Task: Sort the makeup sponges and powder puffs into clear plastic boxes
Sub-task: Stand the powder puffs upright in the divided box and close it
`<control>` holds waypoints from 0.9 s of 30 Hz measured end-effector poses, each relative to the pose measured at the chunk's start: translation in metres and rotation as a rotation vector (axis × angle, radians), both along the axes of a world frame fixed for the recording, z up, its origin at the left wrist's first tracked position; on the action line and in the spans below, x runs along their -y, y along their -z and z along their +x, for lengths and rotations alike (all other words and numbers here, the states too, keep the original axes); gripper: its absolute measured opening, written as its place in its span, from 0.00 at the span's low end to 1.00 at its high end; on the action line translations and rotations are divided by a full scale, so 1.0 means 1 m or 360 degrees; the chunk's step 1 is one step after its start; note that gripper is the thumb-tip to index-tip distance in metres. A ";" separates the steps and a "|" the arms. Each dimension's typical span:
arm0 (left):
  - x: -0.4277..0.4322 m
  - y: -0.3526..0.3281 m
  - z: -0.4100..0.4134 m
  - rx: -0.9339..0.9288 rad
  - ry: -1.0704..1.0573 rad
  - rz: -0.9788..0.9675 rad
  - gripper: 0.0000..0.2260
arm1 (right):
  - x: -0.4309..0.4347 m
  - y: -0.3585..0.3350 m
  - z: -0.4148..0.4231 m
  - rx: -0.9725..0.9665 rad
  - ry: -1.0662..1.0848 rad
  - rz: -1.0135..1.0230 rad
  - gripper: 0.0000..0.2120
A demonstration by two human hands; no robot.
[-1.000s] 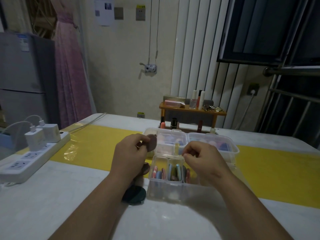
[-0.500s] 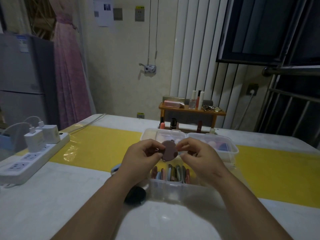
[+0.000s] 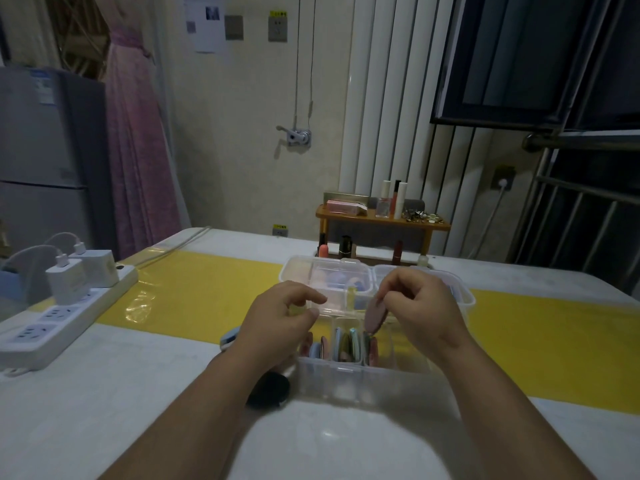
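The right hand pinches a mauve puff by its top edge between thumb and fingertips. The puff hangs on edge, nearly upright, over the near box, its lower rim just above the pieces already inside. Whether it touches them I cannot tell.

The left hand hovers at 9 o'clock from the puff, fingers loosely curled and thumb slightly apart from them. It grips nothing. It sits over the left end of the near box.

The near box is clear, lidless and split by dividers. The stored puffs stand on edge in it like files: blue, pink and greenish.

At 12 o'clock from the near box, touching or just beside it, are two far boxes, clear with lids shut and pale shapes dimly visible inside. The right hand hides part of the right one.

A dark puff lies flat on the table at 8 o'clock from the near box, partly under the left forearm. A small blue-and-white piece pokes out at 9 o'clock, behind the left wrist.

A yellow runner crosses the table under the boxes. Well off at 9 o'clock lies a white strip with two chargers plugged in. At 12 o'clock, on the table's far edge, a wooden shelf carries bottles and small cosmetics — too dim to name further.
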State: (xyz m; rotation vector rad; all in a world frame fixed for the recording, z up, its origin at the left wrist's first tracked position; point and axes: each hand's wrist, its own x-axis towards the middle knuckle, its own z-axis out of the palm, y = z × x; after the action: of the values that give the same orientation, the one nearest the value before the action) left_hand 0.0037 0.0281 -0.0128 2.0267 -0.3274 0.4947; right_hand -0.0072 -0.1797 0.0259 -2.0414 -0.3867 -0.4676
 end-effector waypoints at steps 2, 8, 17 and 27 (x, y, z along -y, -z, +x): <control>0.000 -0.001 -0.001 -0.0045 0.0005 0.0010 0.10 | 0.002 0.002 0.002 -0.0028 -0.0004 -0.0036 0.10; 0.001 0.003 0.002 -0.0086 0.0007 -0.0055 0.13 | 0.002 0.002 0.000 -0.0102 0.0029 -0.0230 0.10; 0.000 0.003 0.003 -0.0133 0.0005 -0.0021 0.16 | 0.000 0.003 0.001 -0.0267 0.0107 -0.0550 0.10; -0.003 0.004 0.006 -0.0091 -0.0028 0.0167 0.23 | -0.001 0.002 -0.001 -0.0400 0.0088 -0.0645 0.09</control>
State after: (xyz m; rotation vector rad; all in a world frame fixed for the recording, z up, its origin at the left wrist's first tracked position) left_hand 0.0099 0.0309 -0.0172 2.1430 -0.3069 0.4375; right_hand -0.0079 -0.1788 0.0236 -2.4742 -0.2885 -0.1672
